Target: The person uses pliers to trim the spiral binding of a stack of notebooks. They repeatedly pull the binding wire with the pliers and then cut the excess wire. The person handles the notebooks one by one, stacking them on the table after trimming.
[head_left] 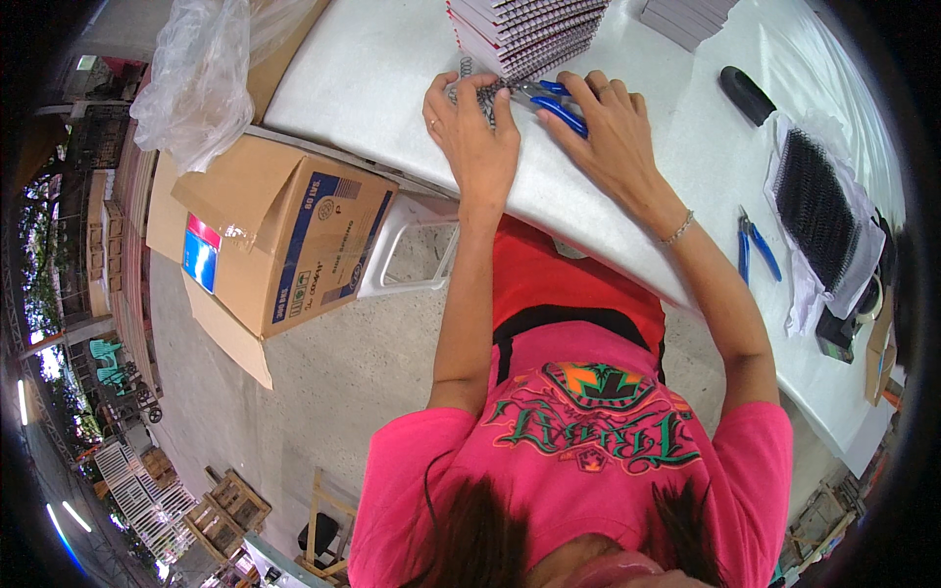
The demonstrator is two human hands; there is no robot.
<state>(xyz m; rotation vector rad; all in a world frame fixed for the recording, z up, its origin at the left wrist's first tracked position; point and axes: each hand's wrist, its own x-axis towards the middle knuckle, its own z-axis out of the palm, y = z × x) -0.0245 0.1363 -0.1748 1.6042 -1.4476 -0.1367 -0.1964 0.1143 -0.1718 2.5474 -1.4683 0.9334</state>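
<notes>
At the far table edge my left hand (478,142) has its fingers bent round dark spiral binding wire (467,67), just in front of a stack of spiral-bound notebooks (549,34). The thumb and forefinger press on the coils. My right hand (616,137) grips blue-handled cutting pliers (563,116), their jaws pointing left at the wire beside the left fingertips. Whether the jaws touch the wire is too small to tell. The notebooks are piled with their coiled spines toward me.
On the white table (686,260) to the right lie a second pair of blue-handled pliers (753,245), a bundle of black spiral wires (818,211) on white wrapping, and a black oblong object (747,95). Left of the table are an open cardboard box (323,265), a plastic bag (196,88) and a white stool (397,245).
</notes>
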